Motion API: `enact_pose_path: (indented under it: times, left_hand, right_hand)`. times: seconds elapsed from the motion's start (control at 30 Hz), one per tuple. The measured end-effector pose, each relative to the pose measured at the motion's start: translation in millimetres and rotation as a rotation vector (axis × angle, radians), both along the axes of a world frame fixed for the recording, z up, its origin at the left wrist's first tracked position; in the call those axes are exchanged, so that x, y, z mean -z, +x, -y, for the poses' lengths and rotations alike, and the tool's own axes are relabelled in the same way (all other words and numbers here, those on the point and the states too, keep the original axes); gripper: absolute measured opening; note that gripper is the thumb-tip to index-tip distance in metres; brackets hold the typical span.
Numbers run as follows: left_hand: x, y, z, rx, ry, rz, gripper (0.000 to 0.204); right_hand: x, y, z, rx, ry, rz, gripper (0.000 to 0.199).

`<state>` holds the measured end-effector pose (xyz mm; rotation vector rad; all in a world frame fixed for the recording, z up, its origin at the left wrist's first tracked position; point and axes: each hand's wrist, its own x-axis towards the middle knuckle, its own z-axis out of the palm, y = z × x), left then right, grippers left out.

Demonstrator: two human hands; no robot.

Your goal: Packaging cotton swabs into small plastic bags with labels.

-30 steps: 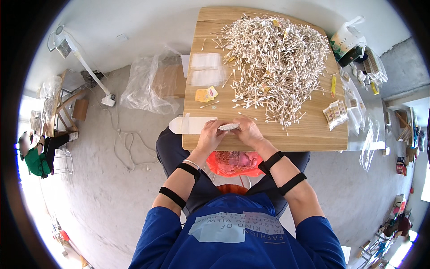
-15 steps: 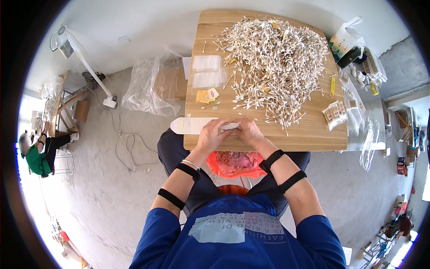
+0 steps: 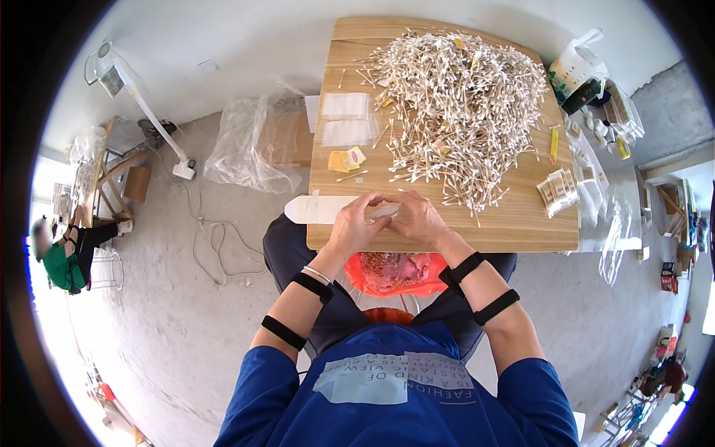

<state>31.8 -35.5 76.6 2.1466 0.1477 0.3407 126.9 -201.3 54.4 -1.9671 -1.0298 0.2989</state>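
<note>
White bundle (image 3: 383, 211) sits between both hands, just above the near edge of the table; looks like packed swab tips, but fingers cover both ends, so count and wrapping can't be made out. Left hand (image 3: 356, 222) pinches its left end, fingers curled. Right hand (image 3: 420, 220) curled at the other end, fingertips near the left's; can't tell whether it grips. Red bag (image 3: 395, 277) below is partly cut off by the table edge, contents unclear. Co-worker (image 3: 63, 264) at far left blurred.

Surface: wood-grain table (image 3: 521, 227), big loose swab pile (image 3: 462, 112), white strip (image 3: 324, 209) overhanging the left edge, yellow cards (image 3: 346, 159), small packs (image 3: 557, 191) at right. Room: grey concrete floor (image 3: 186, 320), loose cable (image 3: 217, 253), clear plastic sheeting (image 3: 249, 160) by a carton.
</note>
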Motion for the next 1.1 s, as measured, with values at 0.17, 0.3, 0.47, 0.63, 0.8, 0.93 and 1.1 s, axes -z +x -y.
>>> enact_pose_path:
  times: [0.17,0.3,0.47,0.63,0.8,0.93,1.1]
  left_hand:
    - [5,0,-3,0.060,-0.053,-0.028,0.024]
    - [10,-1,2,0.035,-0.026,-0.055,0.022]
    - [7,-1,4,0.038,0.022,0.023,0.020]
    - [4,-6,-1,0.054,0.002,-0.037,0.020]
    - [0,-6,4,0.021,-0.031,0.000,0.023]
    - [6,-8,1,0.005,0.064,-0.015,0.022]
    - [13,-9,3,-0.024,0.039,0.098,0.017]
  right_hand:
    - [-20,-2,3,0.003,0.038,-0.039,0.037]
    - [-21,0,3,0.025,0.056,-0.118,0.024]
    - [-21,-2,2,0.016,0.036,-0.030,0.023]
    - [-30,-11,-2,0.059,0.098,0.073,0.024]
    - [-15,-6,2,0.031,0.063,0.103,0.021]
    - [-14,-8,1,0.040,0.118,0.167,0.019]
    - [-10,-18,1,0.096,0.158,0.215,0.016]
